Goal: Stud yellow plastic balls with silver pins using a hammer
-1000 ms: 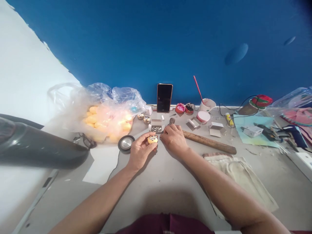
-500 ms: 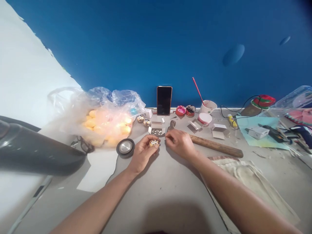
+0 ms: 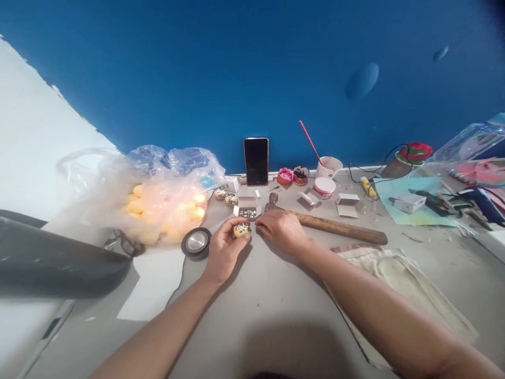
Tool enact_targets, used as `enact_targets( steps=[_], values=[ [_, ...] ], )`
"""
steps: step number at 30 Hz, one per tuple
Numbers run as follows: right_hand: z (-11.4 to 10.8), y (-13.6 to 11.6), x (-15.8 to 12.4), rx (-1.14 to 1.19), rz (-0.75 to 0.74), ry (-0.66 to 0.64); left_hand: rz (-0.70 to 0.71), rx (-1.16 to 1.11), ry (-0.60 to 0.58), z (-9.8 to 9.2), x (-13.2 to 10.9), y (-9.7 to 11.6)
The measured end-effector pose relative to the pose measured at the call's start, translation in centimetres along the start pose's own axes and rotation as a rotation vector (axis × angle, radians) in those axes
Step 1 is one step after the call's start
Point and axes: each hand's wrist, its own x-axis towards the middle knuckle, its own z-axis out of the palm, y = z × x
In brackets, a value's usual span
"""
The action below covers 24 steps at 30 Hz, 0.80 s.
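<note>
My left grip (image 3: 224,250) pinches a silver-dotted ball (image 3: 242,230) at six o'clock from the open box (image 3: 259,210); my right grip (image 3: 284,230), pressed together, contents unseen, has edged nearer at three o'clock, within working reach.

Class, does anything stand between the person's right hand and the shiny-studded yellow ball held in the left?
Nothing visible does: only a narrow gap separates the right hand from the yellow ball. The left hand grips the ball from the opposite side, and the small open box lies just beyond the gap.
</note>
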Motion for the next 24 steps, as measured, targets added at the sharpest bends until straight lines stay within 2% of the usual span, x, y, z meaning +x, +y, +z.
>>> enact_targets(
  steps=[4,10,14,19,22,24],
  values=[
    [-0.1,0.2,0.0,0.052,0.045,0.040,0.018,0.117,0.036,0.0,-0.3,0.3],
    [-0.4,0.5,-0.2,0.008,-0.060,-0.015,-0.021,0.090,0.054,0.1,-0.1,0.1],
    [-2.3,1.8,-0.4,-0.066,0.123,0.032,-0.036,0.114,0.062,0.0,-0.1,0.0],
    [-4.2,2.8,-0.5,-0.256,0.287,-0.223,-0.053,0.104,0.057,0.0,-0.2,0.1],
    [-3.9,2.7,-0.3,-0.287,0.410,-0.267,-0.056,0.108,0.054,0.0,-0.2,0.0],
    [-3.7,2.5,-0.1,-0.320,0.432,-0.282,-0.048,0.114,0.053,0.0,-0.2,0.1]
  ],
)
